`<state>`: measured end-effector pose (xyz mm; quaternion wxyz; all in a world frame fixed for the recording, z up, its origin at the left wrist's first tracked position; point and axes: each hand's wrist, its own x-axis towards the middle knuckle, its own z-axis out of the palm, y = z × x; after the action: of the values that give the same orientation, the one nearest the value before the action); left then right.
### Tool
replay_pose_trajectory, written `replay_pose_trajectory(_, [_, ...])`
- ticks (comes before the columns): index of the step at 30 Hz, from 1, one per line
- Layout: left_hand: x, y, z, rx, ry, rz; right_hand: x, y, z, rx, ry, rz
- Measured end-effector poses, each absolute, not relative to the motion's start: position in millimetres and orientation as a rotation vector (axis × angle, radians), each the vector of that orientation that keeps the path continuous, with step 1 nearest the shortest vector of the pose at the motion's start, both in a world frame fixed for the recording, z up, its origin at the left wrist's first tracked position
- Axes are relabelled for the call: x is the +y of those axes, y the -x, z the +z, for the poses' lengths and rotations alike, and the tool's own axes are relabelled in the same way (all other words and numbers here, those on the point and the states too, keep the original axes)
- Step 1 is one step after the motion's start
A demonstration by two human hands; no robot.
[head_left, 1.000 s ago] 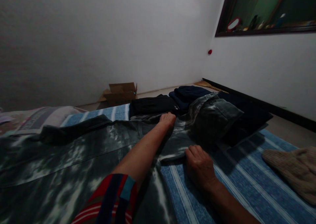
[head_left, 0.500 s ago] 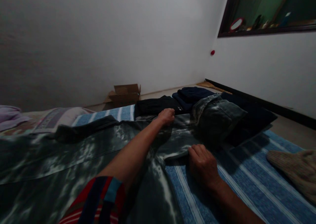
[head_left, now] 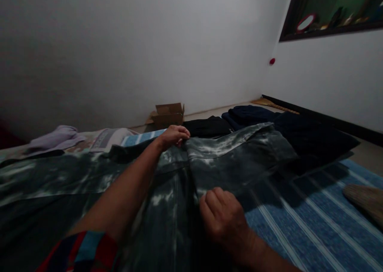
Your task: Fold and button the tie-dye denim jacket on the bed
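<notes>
With nearly closed left hand (head_left: 173, 135) and curled right hand (head_left: 220, 215), pinching far and seemingly near edges of mottled garment (head_left: 236, 162) on the striped sheet (head_left: 279, 234), apparently squaring a fold, probably needing even tension next.

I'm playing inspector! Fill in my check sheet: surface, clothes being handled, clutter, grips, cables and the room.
Surface: blue striped cover, partly hidden by clothes.
Job's things: dark mottled garment, spread wide across the cover.
Clutter: navy clothes, black clothing, lavender cloth; brown item cut off at the right.
Grips: left grip pinches the garment's far edge; right grip curls at its near side, fingertips hidden.
Cables: nothing seen.
Surroundings: dim room, pale wall, open cardboard box, red-rimmed mirror.
</notes>
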<state>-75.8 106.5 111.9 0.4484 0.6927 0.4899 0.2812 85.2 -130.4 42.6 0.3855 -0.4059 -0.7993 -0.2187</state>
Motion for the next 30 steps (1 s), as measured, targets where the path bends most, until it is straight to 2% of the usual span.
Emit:
replay_pose_trajectory(5, [84.5, 131.7, 72.6, 1.301, -1.501, 0.747, -141.6, -43.3, 27.4, -2.204, 1.022, -0.489])
replay_pose_trajectory(11, [70.2, 155.3, 40.9, 1.338, -1.332, 0.921, -149.6, -18.4, 8.2, -2.337, 1.021, -0.425])
replay_pose_trajectory(19, [58.4, 154.0, 36.7, 1.348, -1.248, 1.138, -149.7, -15.1, 7.6, -2.436, 1.031, -0.343])
replay_pose_trajectory(26, [57.7, 140.3, 56.2, 1.386, -1.469, 1.046, -144.0, -34.0, 9.6, -2.212, 1.001, -0.381])
replay_pose_trajectory(30, [60.8, 138.5, 67.3, 1.384, -1.532, 1.025, -138.4, -81.2, 7.7, -2.129, 1.114, -0.261])
